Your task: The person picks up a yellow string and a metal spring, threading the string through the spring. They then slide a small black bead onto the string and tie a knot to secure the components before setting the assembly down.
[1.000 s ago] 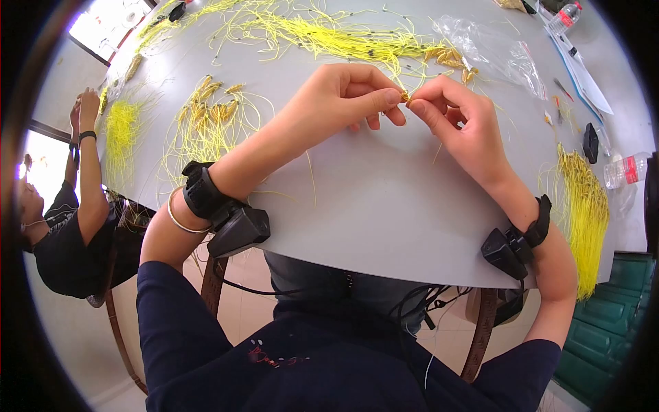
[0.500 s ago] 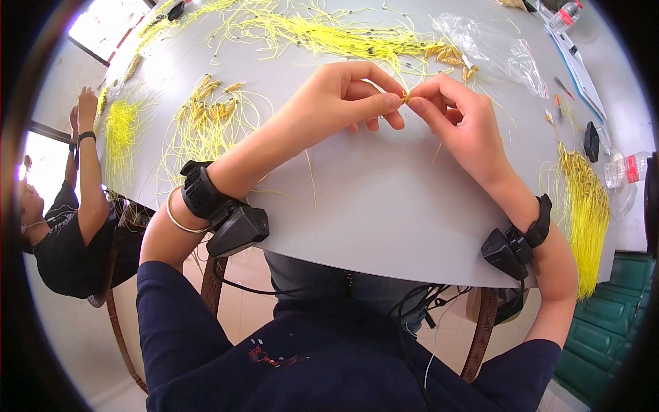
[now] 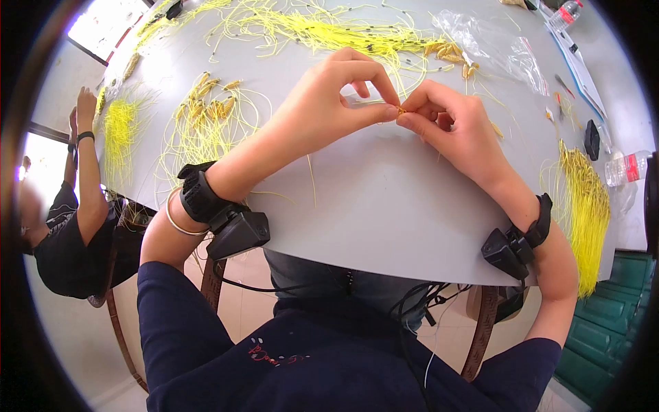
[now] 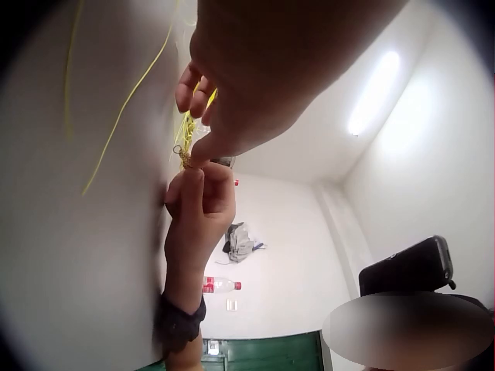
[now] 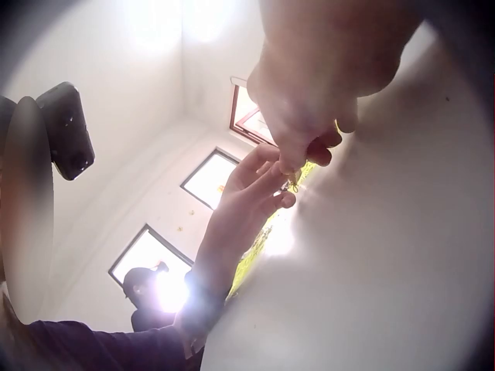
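Observation:
Both hands meet over the grey table (image 3: 384,206). In the head view the left hand (image 3: 336,103) and the right hand (image 3: 463,137) pinch a small gold coil (image 3: 401,111), thumb and forefinger on each side. The left wrist view shows a tiny ring at one end of this gold coil (image 4: 184,158); fingertips hide much of it. The left hand's other fingers are raised off the piece, while those of the right are curled in. Beyond the fingertips lies a bundle of yellow cords (image 3: 329,34) with dark beads, gold coils (image 3: 446,52) at its right end.
At left lie looped yellow cords with gold coils (image 3: 213,103) and a cut yellow bundle (image 3: 122,130). A combed bundle (image 3: 583,213) hangs over the right edge. Nearby are a plastic bag (image 3: 491,48), a clipboard (image 3: 580,69) and bottles (image 3: 626,169). Another person (image 3: 72,233) sits at left.
The pinched fingertips have shifted slightly towards the person. The left forefinger now arches higher, with a wider gap to the thumb, and its other fingers have lifted. The right hand has moved slightly left.

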Demonstrator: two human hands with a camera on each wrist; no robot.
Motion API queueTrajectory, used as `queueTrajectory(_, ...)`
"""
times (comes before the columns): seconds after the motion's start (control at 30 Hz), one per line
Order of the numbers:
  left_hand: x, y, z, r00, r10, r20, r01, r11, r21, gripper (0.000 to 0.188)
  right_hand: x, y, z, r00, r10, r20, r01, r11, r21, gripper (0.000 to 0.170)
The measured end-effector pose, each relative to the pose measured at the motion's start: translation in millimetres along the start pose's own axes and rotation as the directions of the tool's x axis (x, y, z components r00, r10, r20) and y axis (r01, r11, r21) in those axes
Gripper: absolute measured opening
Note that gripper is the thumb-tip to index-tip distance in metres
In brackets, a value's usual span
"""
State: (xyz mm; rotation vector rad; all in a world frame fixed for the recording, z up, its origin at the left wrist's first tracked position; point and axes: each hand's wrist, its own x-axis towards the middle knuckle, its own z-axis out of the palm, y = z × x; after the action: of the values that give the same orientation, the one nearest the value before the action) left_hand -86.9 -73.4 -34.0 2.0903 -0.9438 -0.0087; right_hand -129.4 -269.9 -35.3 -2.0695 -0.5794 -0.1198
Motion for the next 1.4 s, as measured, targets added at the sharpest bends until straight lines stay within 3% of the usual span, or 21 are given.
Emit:
queueTrajectory(0.1, -1, 0, 1, 0.998, 0.004, -0.059, -0.004, 1.0, -0.001, 0.011, 0, 1, 1, 1.0, 0.005, 0.022, -0.005, 1.0, -0.02, 0.014)
queueTrajectory(0.17, -1, -1, 1, 0.995, 0.003, -0.1, -0.005, 1.0, -0.02, 0.01, -1, 2, 4, 0.995, 0.101, -0.02, -0.096, 0.981, 0.166, 0.017)
queueTrajectory(0.2, 0, 0, 0, 0.995, 0.003, -0.1, -0.006, 1.0, -0.02, 0.01, -1, 2, 3, 0.995, 0.1, -0.02, -0.096, 0.982, 0.166, 0.017)
queueTrajectory(0.27, 1, 4, -2, 0.994, -0.045, -0.103, 0.036, 0.995, -0.088, 0.01, 0, 1, 0, 0.984, 0.172, 0.053, -0.18, 0.933, 0.31, 0.019)
queueTrajectory(0.47, 2, 5, -3, 0.992, -0.067, -0.105, 0.049, 0.985, -0.164, 0.012, 0, -2, -2, 0.974, 0.204, 0.101, -0.227, 0.904, 0.363, 0.017)
queueTrajectory(0.67, 2, 8, -1, 0.992, -0.117, 0.037, 0.122, 0.953, -0.278, 0.016, -1, -3, 0, 0.98, 0.181, 0.078, -0.197, 0.909, 0.366, 0.013)
queueTrajectory(1.4, 2, 3, 1, 0.983, -0.17, 0.074, 0.185, 0.935, -0.304, 0.021, -3, -3, 4, 0.993, 0.12, 0.017, -0.121, 0.959, 0.256, 0.008)
